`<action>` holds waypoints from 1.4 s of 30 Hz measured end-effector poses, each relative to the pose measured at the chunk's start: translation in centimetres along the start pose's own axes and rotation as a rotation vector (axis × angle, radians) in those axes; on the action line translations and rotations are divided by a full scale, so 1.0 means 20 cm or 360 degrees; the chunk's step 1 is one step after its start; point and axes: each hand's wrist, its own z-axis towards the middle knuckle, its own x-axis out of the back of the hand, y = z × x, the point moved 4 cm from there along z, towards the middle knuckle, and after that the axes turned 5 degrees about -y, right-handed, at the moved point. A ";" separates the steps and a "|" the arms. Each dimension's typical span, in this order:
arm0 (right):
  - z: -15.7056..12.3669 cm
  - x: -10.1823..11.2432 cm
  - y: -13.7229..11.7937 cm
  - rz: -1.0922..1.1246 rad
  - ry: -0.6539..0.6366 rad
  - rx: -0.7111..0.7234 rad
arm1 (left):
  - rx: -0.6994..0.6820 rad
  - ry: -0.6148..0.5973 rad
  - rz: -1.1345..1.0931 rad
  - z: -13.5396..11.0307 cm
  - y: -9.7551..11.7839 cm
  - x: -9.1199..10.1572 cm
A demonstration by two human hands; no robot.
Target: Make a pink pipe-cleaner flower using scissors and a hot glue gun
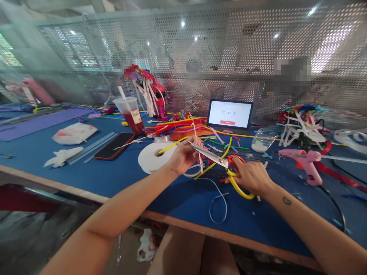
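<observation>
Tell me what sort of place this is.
Probably a craft workshop bench. The blue table carries a pink glue gun and heaps of coloured strips, the right hand holds scissors to a yellow strip pinched in the left hand, and a perforated screen backs it.

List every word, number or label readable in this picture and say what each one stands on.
"00:42:31": on the screen of the tablet, a timer readout.
Red button under the digits: lettering too small to read.
Label on the drink cup: blurred, unreadable.
Scissors in the right hand and white strip in the left hand: no text visible.
</observation>
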 end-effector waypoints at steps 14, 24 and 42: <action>-0.01 0.02 0.04 0.0267 0.0121 -0.0072 | -0.0074 0.0010 0.0080 0.01 0.02 0.02; 0.03 -0.02 0.14 0.0530 0.0096 -0.0524 | 0.0001 -0.0140 0.0891 0.00 0.01 0.03; 0.05 -0.05 0.10 0.0029 -0.0221 -0.0521 | 0.0165 -0.0401 0.1630 -0.08 -0.05 -0.09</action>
